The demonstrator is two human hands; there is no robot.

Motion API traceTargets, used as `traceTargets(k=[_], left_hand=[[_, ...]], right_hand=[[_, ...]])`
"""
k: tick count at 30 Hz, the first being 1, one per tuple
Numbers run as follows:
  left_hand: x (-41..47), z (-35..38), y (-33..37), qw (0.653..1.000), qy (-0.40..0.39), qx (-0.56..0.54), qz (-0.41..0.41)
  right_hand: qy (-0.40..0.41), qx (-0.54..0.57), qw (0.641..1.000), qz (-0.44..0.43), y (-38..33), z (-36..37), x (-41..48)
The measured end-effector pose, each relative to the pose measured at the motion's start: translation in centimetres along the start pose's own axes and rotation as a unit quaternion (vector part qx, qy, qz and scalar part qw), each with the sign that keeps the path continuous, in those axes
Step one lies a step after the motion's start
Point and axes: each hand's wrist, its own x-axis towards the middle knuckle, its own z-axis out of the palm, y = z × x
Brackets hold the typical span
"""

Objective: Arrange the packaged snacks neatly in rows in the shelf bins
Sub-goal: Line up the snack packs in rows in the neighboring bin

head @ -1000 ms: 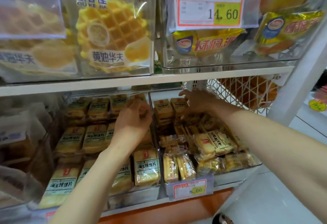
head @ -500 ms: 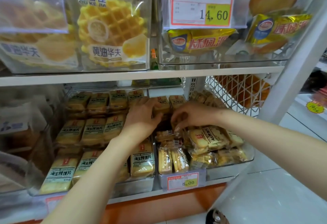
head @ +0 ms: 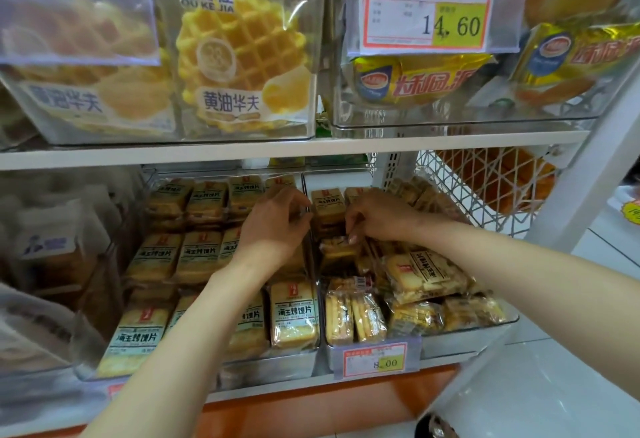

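Snack packs (head: 294, 316) lie in tidy rows in the left bin (head: 266, 368); those in the right bin (head: 464, 339) are jumbled. The right hand (head: 377, 219) pinches a loose pack (head: 336, 250) mid-bin. The left hand (head: 273, 230) has its fingers curled at the left bin's right edge; its hold cannot be determined.

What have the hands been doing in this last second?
The left hand slid right, to the wall between the two bins. The right hand drew forward from the rear packs, its fingers now curled down onto a loose pack. The left bin's rows and the jumbled front packs stayed put.
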Motion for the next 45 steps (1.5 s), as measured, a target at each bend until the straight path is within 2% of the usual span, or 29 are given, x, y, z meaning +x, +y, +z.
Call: traceTargets(k=[3,6,8,11,15,18,20,22,23,26,28,30,32,34,36,39,42,45], left_hand=[[-0.1,-0.3,0.2,0.999,-0.011,-0.05,-0.002],[-0.3,-0.4,1.4,0.992,-0.056,-0.115,-0.001],[-0.3,0.0,1.9,0.99,-0.083,-0.117,-0.008],[-0.6,0.6,2.6,0.989,-0.114,-0.091,-0.013],[-0.6,0.4,3.3,0.974,-0.102,-0.2,-0.042],[-0.4,0.3,3.1,0.958,-0.084,-0.26,-0.083],[-0.2,0.4,3.1,0.948,-0.08,-0.287,-0.109],[-0.1,0.5,3.2,0.939,-0.076,-0.31,-0.126],[0.0,0.6,3.2,0.937,-0.074,-0.315,-0.13],[0.0,0.5,3.2,0.939,-0.077,-0.308,-0.13],[0.0,0.5,3.0,0.952,-0.078,-0.264,-0.131],[0.1,0.4,2.5,0.981,-0.059,-0.148,-0.113],[0.1,0.1,1.9,0.995,-0.007,-0.059,-0.086],[0.0,-0.2,1.5,0.996,0.036,-0.053,-0.068],[-0.1,-0.3,1.4,0.996,0.049,-0.057,-0.056],[-0.1,-0.4,1.1,0.996,0.056,-0.056,-0.036],[-0.1,-0.4,1.0,0.996,0.059,-0.058,-0.026],[-0.1,-0.4,1.1,0.996,0.06,-0.058,-0.028]], right_hand=[[0.035,0.096,0.995,0.015,-0.3,-2.6,-1.1],[0.068,0.186,0.98,0.033,-0.6,-5.1,-2.6],[0.074,0.234,0.968,0.046,-0.5,-5.9,-3.2],[0.077,0.275,0.957,0.057,-0.4,-5.9,-3.9],[0.12,0.306,0.944,0.037,-0.3,-5.6,-4.6],[0.095,0.25,0.964,-0.007,-0.3,-5.4,-5.1],[0.076,0.115,0.99,-0.033,-0.5,-4.8,-5.2],[0.098,-0.03,0.993,-0.066,-0.3,-3.8,-4.9],[0.114,-0.067,0.988,-0.079,-0.2,-3.4,-4.8],[0.147,-0.104,0.978,-0.107,-0.1,-2.8,-4.4],[0.133,-0.096,0.982,-0.092,-0.1,-2.7,-4.0],[0.075,-0.055,0.994,-0.058,0.0,-2.7,-3.5],[-0.01,-0.013,0.999,-0.036,0.4,-2.4,-2.8],[-0.083,-0.004,0.996,-0.027,0.7,-1.7,-2.0],[-0.113,0.004,0.993,-0.026,1.0,-0.8,-1.2],[-0.113,0.056,0.992,-0.027,1.2,0.3,-0.5],[-0.094,0.027,0.994,-0.038,1.4,0.7,-0.4],[-0.055,0.055,0.997,-0.029,1.8,0.1,-0.5]])
